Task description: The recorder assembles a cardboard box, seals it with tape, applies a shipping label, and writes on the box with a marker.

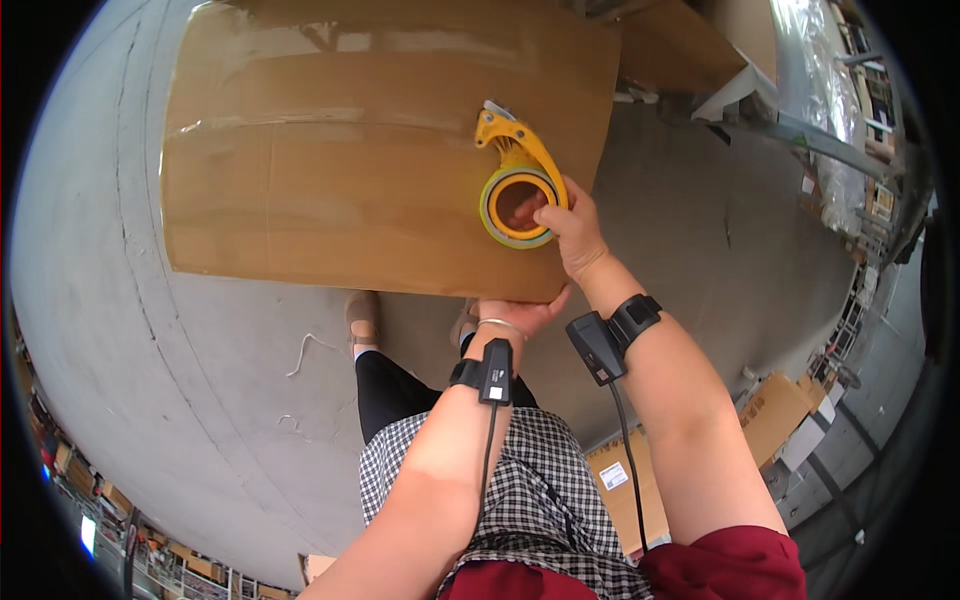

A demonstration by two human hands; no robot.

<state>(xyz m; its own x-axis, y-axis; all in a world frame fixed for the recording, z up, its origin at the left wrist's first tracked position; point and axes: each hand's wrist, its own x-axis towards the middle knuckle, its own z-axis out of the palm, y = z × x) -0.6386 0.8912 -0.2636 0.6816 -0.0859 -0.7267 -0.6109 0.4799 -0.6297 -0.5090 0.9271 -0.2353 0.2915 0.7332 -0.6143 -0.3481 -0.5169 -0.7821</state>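
Observation:
A large brown cardboard box [340,190] fills the upper middle, with strips of clear tape shining on its surface. My right hand [574,228] is closed around the yellow handle of a tape dispenser [540,160], over the right part of the cardboard. A roll of tape [487,208] sits on the dispenser's ring, and some fingers show through its middle. The dispenser's head points away from me. At the near edge of the box, toward its right corner, my left hand [523,314] holds the cardboard, its fingers partly hidden by the edge.
Grey concrete floor [250,370] lies around the box, with a scrap of white string [308,350] on it. At the upper right stands a metal frame [830,145] beside plastic-wrapped goods [820,80]. More cardboard [775,415] leans at the lower right.

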